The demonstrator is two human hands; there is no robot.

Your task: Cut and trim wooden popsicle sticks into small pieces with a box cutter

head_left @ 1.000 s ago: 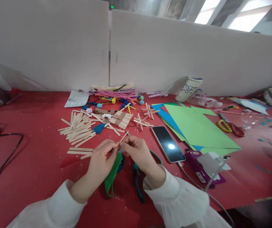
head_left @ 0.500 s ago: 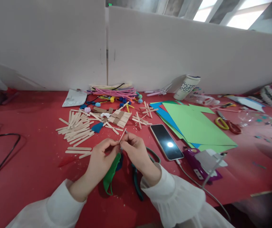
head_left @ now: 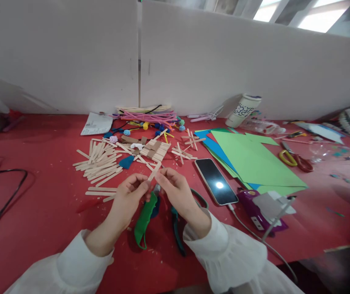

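Note:
Both my hands meet low in the middle of the red table. My left hand and my right hand pinch the two ends of a short wooden craft stick held just above the table. Under the hands lie green-handled pliers, with a second dark teal handle to the right. Just beyond, a heap of loose craft sticks and a glued stick panel lie on the cloth.
A phone lies right of my hands, its cable running off the front edge. Green and blue paper sheets, a purple glue gun, scissors, a paper cup, pipe cleaners and a black cable surround them.
The hands have stayed together on the stick; it now lies flatter between the fingertips. The view has shifted slightly.

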